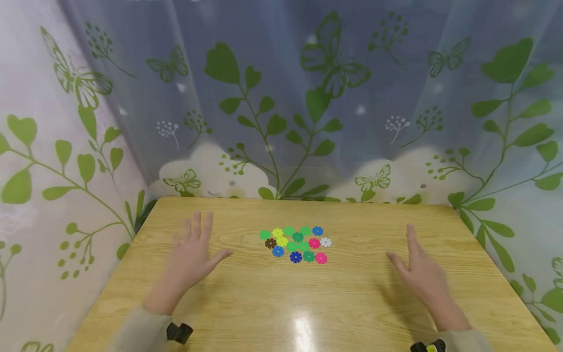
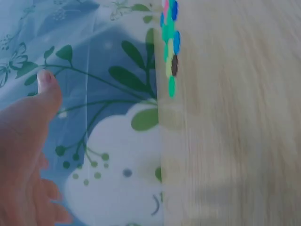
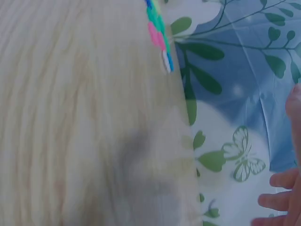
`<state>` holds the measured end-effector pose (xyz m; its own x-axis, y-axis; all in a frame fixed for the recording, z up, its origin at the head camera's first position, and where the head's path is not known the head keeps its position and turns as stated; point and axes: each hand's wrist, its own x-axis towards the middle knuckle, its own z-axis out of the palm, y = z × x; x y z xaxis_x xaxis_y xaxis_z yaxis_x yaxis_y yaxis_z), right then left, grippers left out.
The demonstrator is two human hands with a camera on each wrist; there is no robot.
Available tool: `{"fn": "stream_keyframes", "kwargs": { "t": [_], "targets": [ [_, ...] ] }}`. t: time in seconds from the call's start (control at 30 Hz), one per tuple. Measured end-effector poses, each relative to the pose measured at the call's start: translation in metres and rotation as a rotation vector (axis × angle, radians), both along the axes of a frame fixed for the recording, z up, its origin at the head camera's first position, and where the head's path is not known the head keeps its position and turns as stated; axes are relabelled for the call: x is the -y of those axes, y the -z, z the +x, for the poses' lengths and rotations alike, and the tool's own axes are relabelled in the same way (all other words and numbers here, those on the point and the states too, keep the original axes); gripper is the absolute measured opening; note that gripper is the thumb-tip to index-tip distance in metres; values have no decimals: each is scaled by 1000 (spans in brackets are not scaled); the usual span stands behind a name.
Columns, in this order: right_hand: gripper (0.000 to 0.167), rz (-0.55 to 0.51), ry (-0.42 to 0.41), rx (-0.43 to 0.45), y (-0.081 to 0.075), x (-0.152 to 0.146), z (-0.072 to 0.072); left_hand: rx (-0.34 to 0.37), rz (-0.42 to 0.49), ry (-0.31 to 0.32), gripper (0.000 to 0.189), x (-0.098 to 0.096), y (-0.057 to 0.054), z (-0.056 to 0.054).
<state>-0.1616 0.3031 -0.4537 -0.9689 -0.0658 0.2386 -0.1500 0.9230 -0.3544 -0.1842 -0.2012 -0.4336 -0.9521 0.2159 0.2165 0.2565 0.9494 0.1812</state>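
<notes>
The left hand [image 1: 192,256] is hanging over the tabletop [image 1: 246,303]. Its fingers are spreading out straight, its thumb is pointing right, toward the discs [image 1: 297,237], and it is holding nothing. At the left end of the bunch, a green disc [image 1: 265,234] is lying to the right of this hand, a little farther forward than the thumb tip and not touching it. A brown disc [image 1: 270,243] is sitting beside the green one, more nearly straight across from the thumb.

The whole bunch is lying flat between the two hands. It is running longer from side to side than from front to back, so its long way is going from the left hand toward the right hand. Each disc is round, so no single one is pointing any way.

At the right end, a white disc [image 1: 326,242] is lying to the left of the right hand [image 1: 424,276] and farther forward than its thumb tip. That gap is looking wider, so the left hand is being the nearer one. The right hand is hanging over the tabletop too, holding nothing. Its pointing finger is stretching forward, and its thumb is sticking out left, toward the discs.
</notes>
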Motion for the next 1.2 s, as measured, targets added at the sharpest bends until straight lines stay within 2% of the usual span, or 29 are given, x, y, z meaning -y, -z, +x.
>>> {"fn": "stream_keyframes", "kwargs": {
  "t": [0.1, 0.23, 0.4, 0.47, 0.7, 0.8, 0.93, 1.1, 1.2],
  "targets": [
    [75, -35, -17, 18, -2, 10, -4, 20, 88, 39, 98, -10, 0, -6],
    [62, -35, -53, -39, -1, 24, -11, 101, 192, 68, 92, -28, 1, -12],
    [53, -102, -82, -62, 6, 40, -18, 179, 253, 71, 74, -48, 9, -22],
    [52, -128, -92, -59, 9, 45, -20, 181, 252, 81, 66, -56, 13, -26],
    [42, -213, -115, -70, 23, 65, -29, 234, 354, 182, 45, -76, 29, -39],
    [37, -258, -131, -69, 27, 74, -33, 240, 333, 187, 40, -82, 35, -43],
    [36, -275, -155, -16, 31, 87, -39, 229, 295, 195, 36, -90, 40, -47],
    [31, -264, -171, 53, 34, 103, -44, 267, 316, 227, 33, -102, 42, -51],
    [29, -275, -170, 109, 35, 111, -45, 283, 316, 220, 33, -109, 44, -52]
  ]
}}
